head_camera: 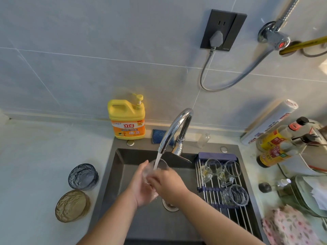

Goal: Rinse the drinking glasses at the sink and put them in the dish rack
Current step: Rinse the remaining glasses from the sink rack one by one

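A clear drinking glass (160, 166) is held over the dark sink (123, 161), its mouth under the stream running from the chrome faucet (174, 129). My left hand (141, 186) cups the glass from below and the left. My right hand (167, 184) grips it from the right, fingers wrapped over its side. The roll-up dish rack (231, 216) spans the right part of the sink. On it lie several clear glasses, among them a wide one (234, 194) at the front and handled ones (213, 166) at the back.
A blue textured glass bowl (83, 176) and an amber one (72, 206) stand on the counter left of the sink. A yellow detergent bottle (126, 119) and a blue sponge (158, 136) sit behind the basin. Sauce bottles (274, 147), plates (309, 195) and a floral cloth (290, 227) crowd the right counter.
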